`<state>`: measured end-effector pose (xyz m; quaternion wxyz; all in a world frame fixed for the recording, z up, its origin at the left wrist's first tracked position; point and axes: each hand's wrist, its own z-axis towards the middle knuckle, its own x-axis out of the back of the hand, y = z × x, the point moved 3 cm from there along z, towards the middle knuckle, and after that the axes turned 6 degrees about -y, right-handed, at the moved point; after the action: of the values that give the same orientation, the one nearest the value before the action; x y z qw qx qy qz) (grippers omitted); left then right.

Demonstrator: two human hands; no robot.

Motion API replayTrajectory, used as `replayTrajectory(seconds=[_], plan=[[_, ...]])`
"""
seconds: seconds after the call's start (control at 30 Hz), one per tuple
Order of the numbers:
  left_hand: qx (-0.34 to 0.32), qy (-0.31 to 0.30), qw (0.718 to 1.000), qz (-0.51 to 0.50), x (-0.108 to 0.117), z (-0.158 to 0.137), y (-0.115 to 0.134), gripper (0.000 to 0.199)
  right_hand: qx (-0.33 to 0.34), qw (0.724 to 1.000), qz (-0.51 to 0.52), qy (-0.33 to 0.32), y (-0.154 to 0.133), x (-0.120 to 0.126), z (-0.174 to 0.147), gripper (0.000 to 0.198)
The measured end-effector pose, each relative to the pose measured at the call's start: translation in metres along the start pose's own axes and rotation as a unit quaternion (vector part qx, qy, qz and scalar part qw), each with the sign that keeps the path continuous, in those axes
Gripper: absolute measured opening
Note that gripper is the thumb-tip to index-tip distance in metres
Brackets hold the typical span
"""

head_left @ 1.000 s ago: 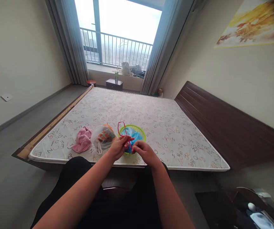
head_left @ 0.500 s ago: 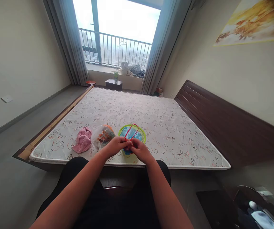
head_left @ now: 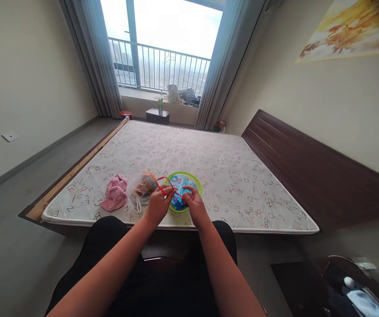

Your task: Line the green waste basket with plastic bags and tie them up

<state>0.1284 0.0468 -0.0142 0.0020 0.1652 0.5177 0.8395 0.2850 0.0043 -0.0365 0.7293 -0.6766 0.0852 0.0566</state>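
Note:
A thin red cord (head_left: 160,178) is stretched between my two hands, with a loop rising on the left side. My left hand (head_left: 160,202) pinches it near the basket's left rim. On the right, my right hand (head_left: 195,206) pinches the cord's other part between thumb and finger. Below them stands a lime-green plastic basket (head_left: 198,185) on the mattress. Inside it lies blue, shiny material (head_left: 180,181) with a pinkish mark; whether the cord joins it I cannot tell.
Left of the basket lie a clear plastic bag (head_left: 143,187) with orange print and a crumpled pink cloth (head_left: 116,193). The letter-patterned mattress (head_left: 176,149) spreads ahead, its dark headboard (head_left: 295,163) on the right. A low dark cabinet (head_left: 157,116) with a green bottle stands beyond.
My hands have moved apart from being together over the basket. The red loop has swung left with my left hand, and more of the blue material shows.

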Motion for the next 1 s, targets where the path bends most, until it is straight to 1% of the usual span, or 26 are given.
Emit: replayTrajectory(seconds=[0.13,0.23,0.3,0.4,0.5,0.53,0.57,0.6,0.67,0.73,0.8,0.9,0.97,1.0], plan=[[-0.021,0.001,1.0,-0.01,-0.006,-0.006,0.008,0.015,-0.037,0.999,0.003,-0.012,0.008,-0.004,0.005,0.057],[-0.038,-0.031,0.999,-0.006,-0.013,-0.012,0.012,0.016,-0.069,0.995,0.05,-0.048,0.011,-0.009,0.009,0.069],[-0.045,-0.053,0.998,-0.001,-0.018,-0.016,0.012,0.019,-0.082,0.99,0.089,-0.067,0.008,-0.011,0.009,0.072],[-0.047,-0.089,0.995,0.002,-0.026,-0.022,0.007,0.019,-0.108,0.98,0.131,-0.1,0.002,-0.009,0.006,0.067],[-0.065,-0.169,0.984,-0.004,-0.035,-0.027,0.0,0.017,-0.132,0.97,0.139,-0.147,0.002,-0.007,0.004,0.055],[-0.072,-0.188,0.979,-0.009,-0.037,-0.028,-0.001,0.017,-0.131,0.971,0.132,-0.149,0.004,-0.005,0.005,0.05],[-0.078,-0.199,0.977,-0.017,-0.037,-0.029,-0.001,0.017,-0.12,0.975,0.124,-0.138,0.005,-0.002,0.006,0.045],[-0.078,-0.201,0.976,-0.025,-0.037,-0.03,-0.001,0.017,-0.1,0.981,0.122,-0.112,0.006,0.002,0.009,0.043],[-0.064,-0.188,0.979,-0.049,-0.035,-0.03,-0.001,0.017,-0.036,0.988,0.145,-0.028,0.003,0.017,0.013,0.048],[-0.037,-0.172,0.981,-0.083,-0.031,-0.029,-0.002,0.017,0.036,0.981,0.18,0.067,-0.006,0.039,0.016,0.056],[-0.01,-0.168,0.979,-0.111,-0.026,-0.027,-0.008,0.019,0.081,0.968,0.197,0.132,-0.017,0.064,0.015,0.06],[0.033,-0.174,0.977,-0.117,-0.019,-0.028,-0.028,0.024,0.104,0.959,0.204,0.169,-0.031,0.097,0.009,0.063],[0.064,-0.174,0.976,-0.115,-0.016,-0.032,-0.046,0.025,0.104,0.956,0.21,0.175,-0.035,0.108,0.004,0.062],[0.079,-0.174,0.975,-0.114,-0.015,-0.035,-0.054,0.025,0.103,0.956,0.214,0.174,-0.037,0.108,0.001,0.061]])
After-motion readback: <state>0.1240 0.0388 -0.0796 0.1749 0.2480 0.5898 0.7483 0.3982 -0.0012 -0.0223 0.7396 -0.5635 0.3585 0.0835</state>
